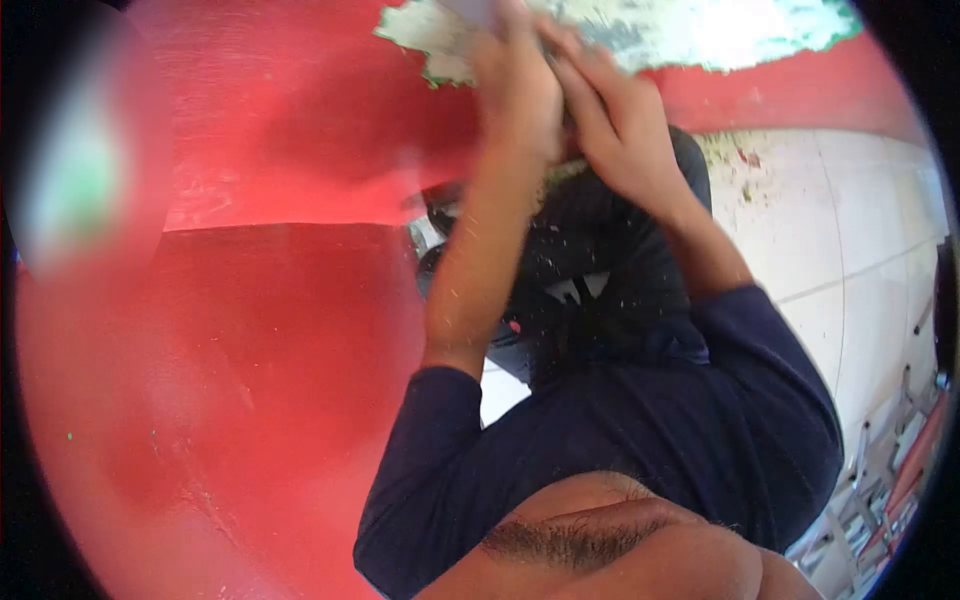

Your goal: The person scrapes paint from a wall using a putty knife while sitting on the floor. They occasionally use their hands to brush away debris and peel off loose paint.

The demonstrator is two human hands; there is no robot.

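Observation:
My left hand (520, 95), smeared by motion, is closed around a flat pale scraper (468, 10), whose blade runs out of the top of the view. My right hand (625, 120) presses up against it, its fingers bent over the same grip; a dark sliver of the handle shows between the hands. Both are right at a whitish bare patch (720, 35) with a ragged green edge in the red painted surface (320, 100). Most of the handle is hidden by my fingers.
Below the hands are my dark trousers (620, 260), speckled with pale flakes. More flakes and crumbs (748, 160) lie on the white tiled floor (800, 220) at right. Another red surface (250, 380) fills the left side. Metal-looking frames (900, 480) stand at lower right.

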